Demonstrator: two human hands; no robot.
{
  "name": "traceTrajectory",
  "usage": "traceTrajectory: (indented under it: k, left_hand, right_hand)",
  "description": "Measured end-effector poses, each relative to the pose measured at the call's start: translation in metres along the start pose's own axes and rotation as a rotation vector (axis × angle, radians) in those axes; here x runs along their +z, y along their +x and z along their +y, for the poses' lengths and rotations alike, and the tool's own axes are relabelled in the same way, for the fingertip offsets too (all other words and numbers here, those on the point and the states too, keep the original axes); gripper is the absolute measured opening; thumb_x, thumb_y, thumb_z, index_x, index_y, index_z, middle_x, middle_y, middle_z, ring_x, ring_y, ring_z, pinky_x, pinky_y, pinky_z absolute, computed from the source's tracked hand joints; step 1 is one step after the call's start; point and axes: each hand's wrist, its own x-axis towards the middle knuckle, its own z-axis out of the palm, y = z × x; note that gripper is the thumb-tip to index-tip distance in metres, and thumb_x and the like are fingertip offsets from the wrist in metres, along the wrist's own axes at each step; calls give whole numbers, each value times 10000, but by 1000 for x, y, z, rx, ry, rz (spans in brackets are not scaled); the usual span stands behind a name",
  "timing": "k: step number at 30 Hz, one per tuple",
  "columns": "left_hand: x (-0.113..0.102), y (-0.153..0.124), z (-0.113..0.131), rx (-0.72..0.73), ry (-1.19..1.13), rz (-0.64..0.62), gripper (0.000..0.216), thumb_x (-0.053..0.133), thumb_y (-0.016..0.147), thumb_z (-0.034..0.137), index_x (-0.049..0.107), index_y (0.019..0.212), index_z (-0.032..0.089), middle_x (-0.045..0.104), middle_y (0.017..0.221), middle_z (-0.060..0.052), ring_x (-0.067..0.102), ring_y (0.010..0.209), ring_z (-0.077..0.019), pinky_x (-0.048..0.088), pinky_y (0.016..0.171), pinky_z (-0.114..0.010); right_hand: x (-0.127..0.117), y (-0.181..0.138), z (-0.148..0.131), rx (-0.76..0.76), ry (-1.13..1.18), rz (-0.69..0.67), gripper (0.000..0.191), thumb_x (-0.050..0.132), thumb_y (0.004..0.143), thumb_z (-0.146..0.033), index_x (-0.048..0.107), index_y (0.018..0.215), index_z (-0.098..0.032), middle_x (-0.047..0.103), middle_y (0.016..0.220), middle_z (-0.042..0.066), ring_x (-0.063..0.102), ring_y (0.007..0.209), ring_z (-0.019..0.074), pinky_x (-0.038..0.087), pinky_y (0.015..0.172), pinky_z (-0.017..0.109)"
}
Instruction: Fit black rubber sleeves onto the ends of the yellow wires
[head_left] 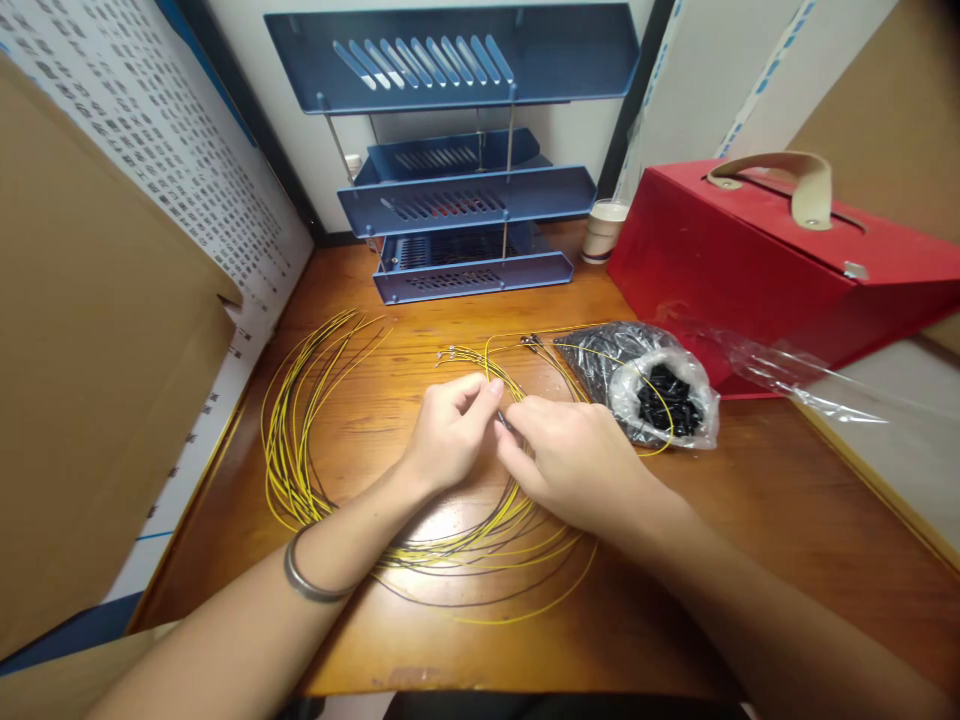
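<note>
My left hand [450, 425] and my right hand [570, 455] meet at the middle of the wooden table [750, 520], fingers pinched together. Between the fingertips a thin yellow wire and a small dark piece [504, 420] show. A loose bundle of yellow wires [300, 440] loops across the table under and left of both hands, with metal ends [450, 352] fanned out just beyond the hands. An open clear plastic bag of small black parts [664, 395] lies right of my right hand. A metal bangle [307, 580] circles my left wrist.
A blue stacked letter tray [465, 200] stands at the back. A red box with a tan handle [765, 250] fills the right rear, a paper cup [604, 230] beside it. Cardboard [90, 400] and a printed sheet [187, 180] wall off the left. Loose clear plastic [810, 380] trails right.
</note>
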Motion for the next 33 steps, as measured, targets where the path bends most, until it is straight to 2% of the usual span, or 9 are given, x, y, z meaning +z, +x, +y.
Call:
traceTrajectory:
  k: [12, 16, 20, 23, 27, 33]
  left_hand:
    - [0, 6, -10, -47, -80, 232, 446, 507, 992, 434, 400, 637, 186, 381, 572, 48, 327, 530, -86, 290, 533, -249]
    - [0, 4, -8, -20, -79, 216, 478, 479, 1003, 464, 424, 620, 184, 407, 560, 40, 346, 523, -89, 310, 538, -252]
    - [-1, -2, -1, 57, 39, 73, 537, 498, 982, 442, 413, 524, 175, 363, 498, 36, 321, 499, -85, 282, 524, -263]
    - [-1, -4, 4, 70, 98, 1, 497, 538, 938, 387, 376, 519, 176, 327, 498, 41, 297, 502, -81, 255, 514, -260]
    - [-2, -3, 4, 63, 105, 18, 460, 505, 933, 353, 366, 529, 181, 342, 515, 37, 307, 511, -84, 265, 516, -258]
    - [-1, 0, -2, 19, 45, 135, 437, 503, 954, 383, 403, 575, 190, 388, 532, 36, 352, 519, -96, 304, 534, -262]
  right_hand:
    - [1, 0, 0, -24, 9, 78, 333, 424, 957, -285, 612, 710, -165, 642, 675, 40, 487, 552, 141, 144, 568, 327]
    - [1, 1, 2, -25, 13, 88, 339, 415, 960, -281, 608, 707, -165, 634, 663, 40, 484, 543, 144, 144, 564, 328]
    - [1, 1, 2, -18, 23, 75, 348, 399, 974, -285, 621, 736, -161, 648, 687, 44, 496, 553, 146, 149, 566, 328]
    - [1, 0, 1, -30, 42, 49, 340, 396, 977, -272, 635, 764, -158, 667, 724, 49, 520, 580, 146, 154, 572, 328]
    - [0, 0, -1, -28, 45, 21, 337, 405, 979, -275, 632, 759, -158, 670, 727, 51, 528, 586, 149, 153, 580, 332]
    - [-2, 0, -2, -14, 33, 15, 338, 412, 975, -298, 613, 737, -167, 659, 708, 47, 492, 560, 148, 144, 581, 334]
